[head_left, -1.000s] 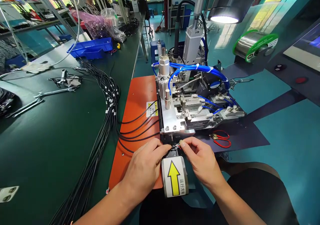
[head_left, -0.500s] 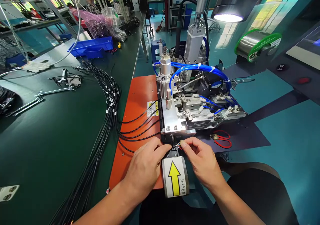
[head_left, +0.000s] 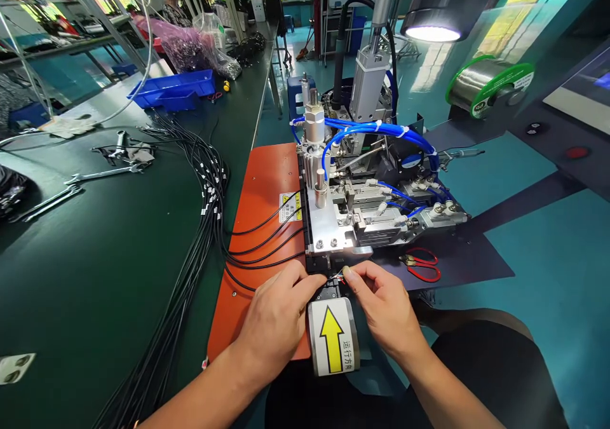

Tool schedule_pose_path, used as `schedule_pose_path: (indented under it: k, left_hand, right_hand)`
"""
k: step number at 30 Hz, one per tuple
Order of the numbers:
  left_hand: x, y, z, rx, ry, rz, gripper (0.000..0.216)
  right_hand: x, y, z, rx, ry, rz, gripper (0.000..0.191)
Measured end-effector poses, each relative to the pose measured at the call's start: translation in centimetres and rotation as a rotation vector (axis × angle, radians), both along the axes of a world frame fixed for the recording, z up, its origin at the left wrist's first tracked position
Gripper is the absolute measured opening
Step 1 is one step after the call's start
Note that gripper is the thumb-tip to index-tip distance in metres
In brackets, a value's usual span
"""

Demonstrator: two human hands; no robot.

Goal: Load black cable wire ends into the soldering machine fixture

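Note:
At the front of the metal machine (head_left: 326,222), my left hand (head_left: 276,311) is closed on a black cable (head_left: 244,285), thumb toward the cable's end. Thin coloured wires (head_left: 338,278) come out between my two hands. My right hand (head_left: 385,305) pinches these wires between thumb and index finger; its fingertips partly hide them. Just below them is a rounded cover with a yellow arrow (head_left: 333,340). More black cables lie across the orange plate (head_left: 257,187) and run into the machine's left side.
A long bundle of black cables (head_left: 190,257) lies on the green table (head_left: 95,276), with wrenches (head_left: 102,173) to its left. Red-handled cutters (head_left: 422,265) lie right of the machine. A solder wire spool (head_left: 490,84) and lamp (head_left: 436,19) stand above. A person (head_left: 171,6) sits far back.
Both hands keep nearly the same place and grip on the cable and wires. The whole view shifts very slightly.

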State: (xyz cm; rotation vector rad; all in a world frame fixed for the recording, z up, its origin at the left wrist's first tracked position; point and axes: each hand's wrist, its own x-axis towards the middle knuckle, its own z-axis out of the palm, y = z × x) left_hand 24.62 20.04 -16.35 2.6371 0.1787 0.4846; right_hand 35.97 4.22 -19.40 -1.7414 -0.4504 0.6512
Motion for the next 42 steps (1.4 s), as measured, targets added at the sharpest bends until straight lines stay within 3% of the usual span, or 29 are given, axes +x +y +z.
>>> schedule_pose_path:
  k: [42]
  left_hand:
    - [0.2, -0.3, 0.1, 0.159, -0.074, -0.019, 0.026]
  right_hand:
    - [-0.9, -1.0, 0.1, -0.002, -0.149, -0.135, 0.044]
